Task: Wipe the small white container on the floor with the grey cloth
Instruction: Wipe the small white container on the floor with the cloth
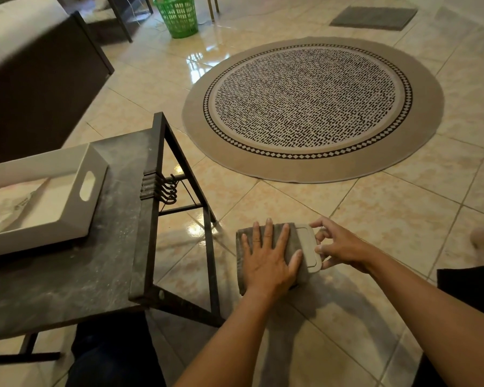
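Warm, fairly dim indoor light. Bright glare patches shine on the glossy floor tiles (375, 208), strongest beyond the round rug (312, 108) and beside the table leg (210, 247). Soft arm shadows fall below the rug. Edges bend and blur from the wide lens.

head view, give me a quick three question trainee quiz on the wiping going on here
1. True or false: the left hand lies flat on the grey cloth.
2. Which hand steadies the small white container at its edge? A left, B right
3. Fill in: the white tray sits on the dark ____.

Key: 1 true. 2 B, the right hand, with its fingers on the rim. 3 table.
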The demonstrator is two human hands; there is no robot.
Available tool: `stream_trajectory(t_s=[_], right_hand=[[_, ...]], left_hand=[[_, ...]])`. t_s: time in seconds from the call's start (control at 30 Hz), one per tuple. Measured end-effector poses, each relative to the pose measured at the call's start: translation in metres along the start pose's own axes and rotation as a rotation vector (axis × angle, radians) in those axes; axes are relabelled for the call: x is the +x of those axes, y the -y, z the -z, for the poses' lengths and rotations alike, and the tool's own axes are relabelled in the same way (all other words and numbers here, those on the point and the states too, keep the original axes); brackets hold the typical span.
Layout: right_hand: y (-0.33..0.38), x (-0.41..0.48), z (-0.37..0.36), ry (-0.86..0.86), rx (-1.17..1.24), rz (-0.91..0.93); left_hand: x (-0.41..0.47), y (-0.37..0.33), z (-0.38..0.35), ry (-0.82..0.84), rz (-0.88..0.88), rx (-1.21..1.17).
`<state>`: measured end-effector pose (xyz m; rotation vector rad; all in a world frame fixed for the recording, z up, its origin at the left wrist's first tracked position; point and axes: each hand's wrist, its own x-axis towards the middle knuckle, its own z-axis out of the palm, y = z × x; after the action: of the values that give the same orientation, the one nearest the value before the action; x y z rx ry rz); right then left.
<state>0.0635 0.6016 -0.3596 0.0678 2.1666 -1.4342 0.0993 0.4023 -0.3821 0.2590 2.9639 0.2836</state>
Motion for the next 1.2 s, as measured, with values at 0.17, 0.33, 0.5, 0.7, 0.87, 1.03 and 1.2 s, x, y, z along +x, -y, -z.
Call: stream_trajectory(t_s=[0.17, 0.33, 0.5, 0.7, 0.87, 1.03, 1.2], right_hand=[[0.000, 0.001, -0.003, -0.027, -0.022, 0.000], [0.001, 0.001, -0.002, -0.027, -0.024, -0.007], [0.002, -0.003, 0.002, 0.031, 0.033, -0.013], [-0.001, -0.002, 0.004, 0.050, 0.082, -0.026], [-0.001, -0.003, 0.005, 0.084, 0.119, -0.037], [-0.005, -0.003, 0.006, 0.116, 0.172, -0.063], [-0.005, -0.001, 0.004, 0.108, 0.232, -0.113]], left_hand=[[-0.002, 0.017, 0.004, -0.021, 0.104, -0.004], [-0.008, 0.011, -0.002, -0.044, 0.094, -0.003], [-0.008, 0.013, -0.005, -0.038, 0.062, 0.004], [-0.010, -0.008, -0.008, -0.031, -0.107, -0.013], [-0.006, -0.020, -0.012, 0.003, -0.202, 0.018], [-0.002, -0.029, -0.012, -0.013, -0.141, 0.007], [0.001, -0.037, -0.012, 0.006, -0.110, 0.008]])
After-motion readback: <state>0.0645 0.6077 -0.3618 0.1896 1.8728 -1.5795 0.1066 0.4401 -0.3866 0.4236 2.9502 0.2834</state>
